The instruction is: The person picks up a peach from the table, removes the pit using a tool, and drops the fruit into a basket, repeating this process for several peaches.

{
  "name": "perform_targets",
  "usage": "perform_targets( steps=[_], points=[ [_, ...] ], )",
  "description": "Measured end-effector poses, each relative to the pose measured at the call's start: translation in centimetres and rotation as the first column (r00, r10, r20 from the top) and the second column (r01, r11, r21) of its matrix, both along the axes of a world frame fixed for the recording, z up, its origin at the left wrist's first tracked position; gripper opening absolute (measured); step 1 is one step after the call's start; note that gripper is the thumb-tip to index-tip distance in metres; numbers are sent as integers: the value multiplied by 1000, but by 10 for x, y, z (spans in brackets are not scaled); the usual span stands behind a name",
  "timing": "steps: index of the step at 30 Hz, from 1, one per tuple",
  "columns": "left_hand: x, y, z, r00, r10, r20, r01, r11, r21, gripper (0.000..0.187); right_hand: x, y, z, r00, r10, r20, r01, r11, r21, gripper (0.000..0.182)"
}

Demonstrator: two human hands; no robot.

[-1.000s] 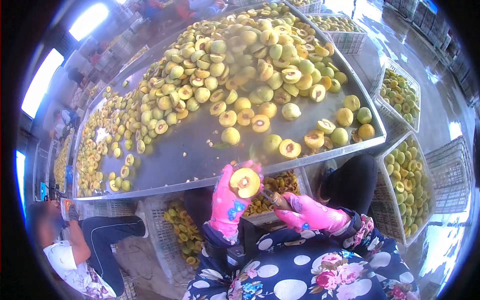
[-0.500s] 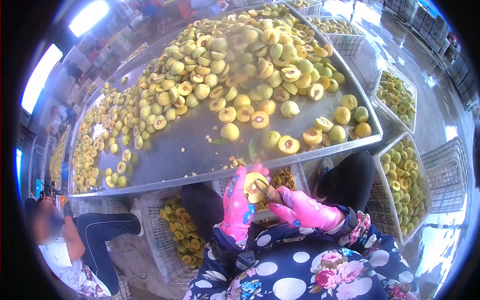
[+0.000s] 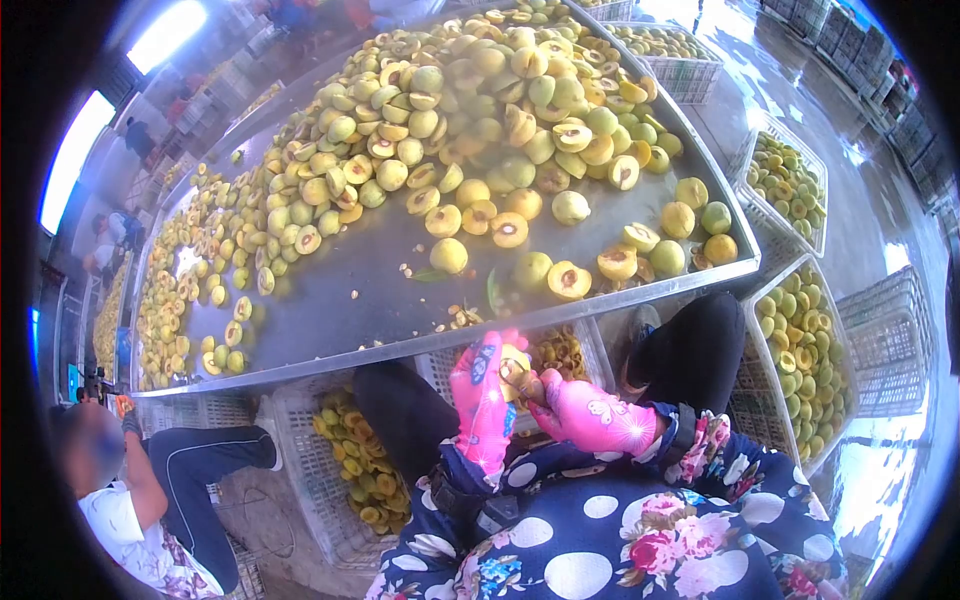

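Note:
In a pink patterned glove, my left hand [image 3: 480, 405] is wrapped around a yellow peach half [image 3: 513, 360] below the front rim of the metal table. My right hand [image 3: 590, 412], gloved in pink too, grips a coring tool with a curved metal loop [image 3: 524, 379]. Its loop is at the fruit's cut face; how deep it sits is hidden by the fingers. Beneath both hands stands a crate [image 3: 598, 352] holding yellow peach pieces. Many halved peaches [image 3: 400, 135] are heaped on the table, some showing brown-red centres.
The metal table's raised rim [image 3: 440, 342] runs just beyond my hands. Crates of peaches stand at my right [image 3: 770, 400] and at my left [image 3: 300, 480]. A co-worker [image 3: 150, 490] sits at the far left. Stacked crates [image 3: 885, 340] are at the right.
My left hand has turned the peach half, so less of its cut face shows. My right hand has moved slightly left and down with the coring tool. The whole view has shifted a little.

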State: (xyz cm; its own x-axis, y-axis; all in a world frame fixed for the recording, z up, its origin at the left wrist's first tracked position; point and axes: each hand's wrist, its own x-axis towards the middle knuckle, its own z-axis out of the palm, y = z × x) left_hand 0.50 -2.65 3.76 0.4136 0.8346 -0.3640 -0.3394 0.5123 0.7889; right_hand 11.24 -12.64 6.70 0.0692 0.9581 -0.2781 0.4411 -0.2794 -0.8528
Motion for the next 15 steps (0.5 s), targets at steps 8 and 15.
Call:
perform_targets(
  steps=[8,15],
  points=[
    [-4,5,3,987,-74,143,84,994,-68,34,7,6,-13,854,-132,-504,109,991,-76,31],
    [-14,13,21,918,-235,318,290,947,-138,39,29,18,0,844,-192,-501,204,978,-30,44]
  ],
)
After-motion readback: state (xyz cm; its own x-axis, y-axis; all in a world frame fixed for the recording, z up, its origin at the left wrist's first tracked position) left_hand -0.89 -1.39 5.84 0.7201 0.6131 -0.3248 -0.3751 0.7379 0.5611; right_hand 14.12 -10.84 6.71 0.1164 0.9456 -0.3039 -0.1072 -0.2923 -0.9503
